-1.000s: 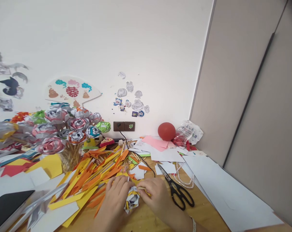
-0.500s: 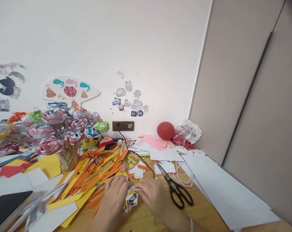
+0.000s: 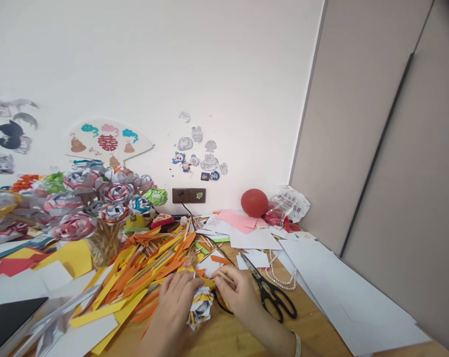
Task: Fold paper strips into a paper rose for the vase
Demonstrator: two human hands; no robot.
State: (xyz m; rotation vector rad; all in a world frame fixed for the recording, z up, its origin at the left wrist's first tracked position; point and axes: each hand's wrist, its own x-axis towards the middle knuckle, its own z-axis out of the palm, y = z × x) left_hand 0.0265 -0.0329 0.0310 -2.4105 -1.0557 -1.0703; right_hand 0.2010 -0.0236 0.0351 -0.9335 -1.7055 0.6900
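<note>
My left hand [image 3: 177, 300] is closed around the side of a small folded paper flower [image 3: 201, 308], white with yellow and dark edges. The flower sits low over the wooden table, its petals facing me. To its right my right hand [image 3: 239, 292] pinches a thin pale wooden stick [image 3: 226, 276] between thumb and fingers, apart from the flower. A bit of yellow paper [image 3: 210, 283] shows between the two hands. Black-handled scissors [image 3: 271, 292] lie open just right of my right hand.
Orange and yellow paper strips [image 3: 135, 270] cover the table on the left, before a bunch of paper flowers [image 3: 116, 192]. White sheets [image 3: 343, 287] lie at right, near a bead string [image 3: 284, 285]. A red balloon [image 3: 254, 203] and a black cable [image 3: 191, 214] are behind.
My right hand has moved away from the flower, up and to the right, with the stick. The flower is more exposed, and my left hand stays nearly in place.
</note>
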